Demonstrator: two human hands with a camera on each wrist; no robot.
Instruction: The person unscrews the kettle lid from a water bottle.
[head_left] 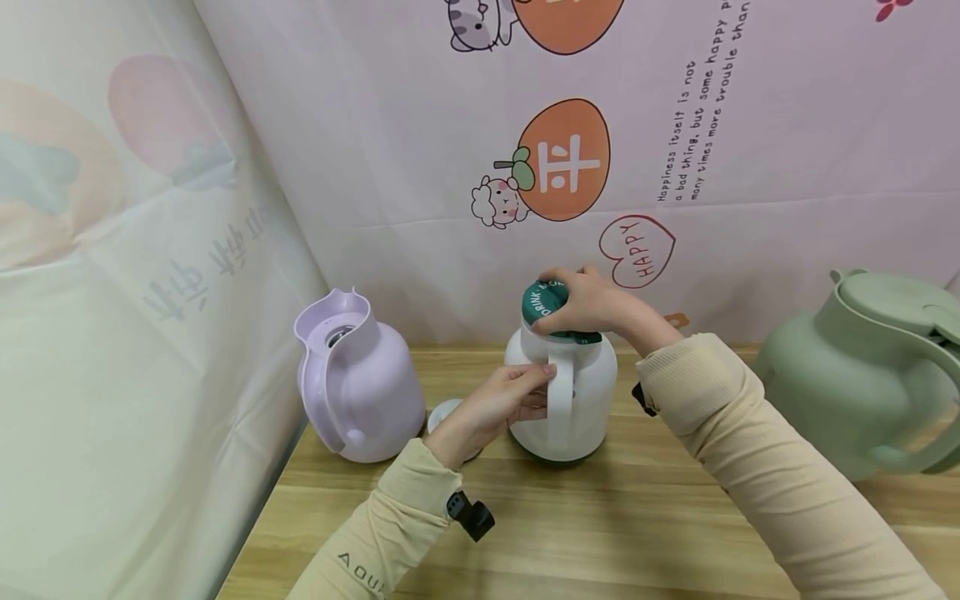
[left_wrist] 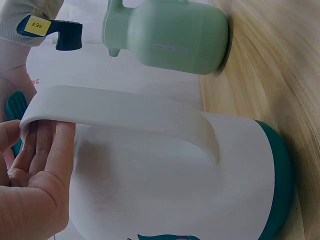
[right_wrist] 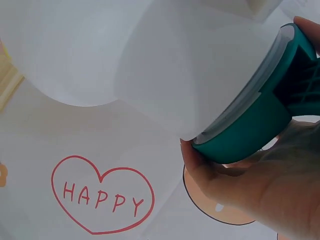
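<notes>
A white insulated jug (head_left: 592, 400) with a dark green base stands upright on the wooden table. My left hand (head_left: 498, 404) holds its handle (left_wrist: 115, 110), fingers inside the loop and thumb against the upper end. On top, my right hand (head_left: 588, 304) grips the green lid (head_left: 535, 304), which carries white lettering. From the right wrist view, fingers wrap the rim of that lid (right_wrist: 250, 125), and a pale band shows between it and the white neck. Whether the lid is loose cannot be told.
To the left stands a lilac jug (head_left: 382, 392) with its mouth uncovered. Beside it lies a white round piece (head_left: 442, 411), partly hidden by my left wrist. A sage green jug (head_left: 832, 375) stands at the right. Printed cloth (head_left: 420, 167) hangs behind the table (head_left: 600, 533).
</notes>
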